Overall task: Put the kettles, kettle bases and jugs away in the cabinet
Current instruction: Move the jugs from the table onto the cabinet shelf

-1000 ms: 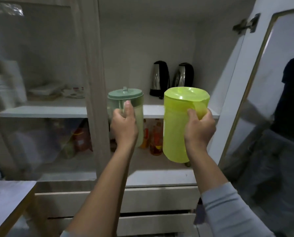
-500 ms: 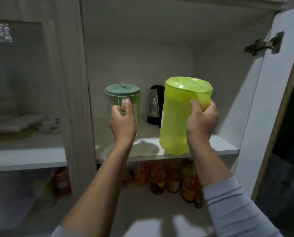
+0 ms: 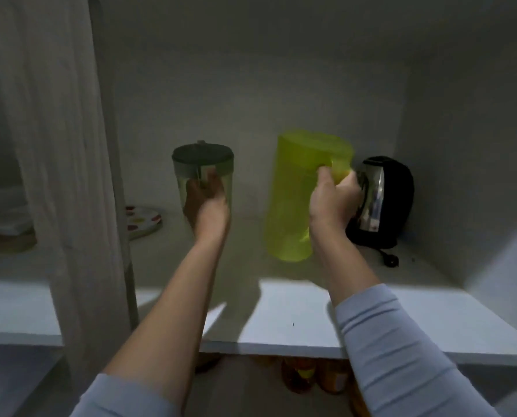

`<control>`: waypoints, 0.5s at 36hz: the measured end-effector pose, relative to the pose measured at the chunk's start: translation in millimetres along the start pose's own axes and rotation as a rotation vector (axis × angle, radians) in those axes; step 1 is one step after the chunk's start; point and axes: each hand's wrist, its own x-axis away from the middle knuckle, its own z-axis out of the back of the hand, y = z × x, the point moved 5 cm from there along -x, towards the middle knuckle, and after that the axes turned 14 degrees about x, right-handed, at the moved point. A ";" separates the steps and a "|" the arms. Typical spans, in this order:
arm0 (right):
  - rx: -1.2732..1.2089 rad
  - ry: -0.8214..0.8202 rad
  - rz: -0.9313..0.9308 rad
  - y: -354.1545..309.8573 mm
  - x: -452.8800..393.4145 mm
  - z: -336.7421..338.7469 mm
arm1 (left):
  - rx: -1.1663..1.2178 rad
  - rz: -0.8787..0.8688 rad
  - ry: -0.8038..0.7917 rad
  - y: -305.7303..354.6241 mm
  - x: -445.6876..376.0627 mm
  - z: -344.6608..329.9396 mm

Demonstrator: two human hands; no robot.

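1. Yellow-green jug point(image 3: 293, 200): translucent plastic, tall, tapering slightly toward the base, lid of the same colour, handle on its right side. Image blurred; fine detail not readable.
2. Right hand point(image 3: 331, 203): fingers curled round the yellow-green jug's handle, firm grasp. Jug stands roughly upright, deep inside the cabinet compartment on or just above the white shelf point(image 3: 432, 320); contact of the base with the shelf cannot be told.
3. Clear jug point(image 3: 202, 179): see-through body, dark green lid with a small tab on top. Left hand point(image 3: 206, 206) wraps its handle side from behind, fingers seen through the wall. It sits left of the yellow-green jug, well apart, over the same shelf; whether it rests on the shelf cannot be told.
4. Kettle point(image 3: 380, 203): steel body, black handle and base, at the back right corner, just behind the right hand. Its cord and plug point(image 3: 389, 260) lie on the shelf in front.
5. Patterned plate point(image 3: 144, 221) lies on the shelf left of the clear jug, partly behind the door frame point(image 3: 70, 176). Bottles point(image 3: 314, 377) stand on the level below.
6. Versus 0.5 s ago: both jugs have gone from the shelf's front edge further in toward the back wall. Both grips unchanged. The view has closed in, and the interior now looks darker.
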 end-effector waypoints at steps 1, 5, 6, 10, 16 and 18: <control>-0.010 -0.008 -0.005 4.5 -7.8 -11.1 | -0.048 0.006 0.005 -3.4 -8.6 -7.1; -0.015 -0.117 -0.013 20.2 -34.6 -54.8 | -0.086 -0.027 0.024 -25.6 -40.7 -31.2; -0.009 -0.137 -0.013 22.9 -36.5 -61.0 | -0.083 -0.028 0.031 -31.1 -44.0 -33.0; -0.027 -0.201 0.014 35.9 -49.2 -96.0 | -0.089 -0.025 0.057 -57.6 -65.1 -45.1; -0.016 -0.262 0.007 54.1 -68.4 -136.9 | -0.085 0.042 0.034 -91.5 -91.1 -53.0; -0.010 -0.286 0.010 61.0 -71.1 -150.3 | -0.113 0.032 0.048 -97.2 -97.5 -55.4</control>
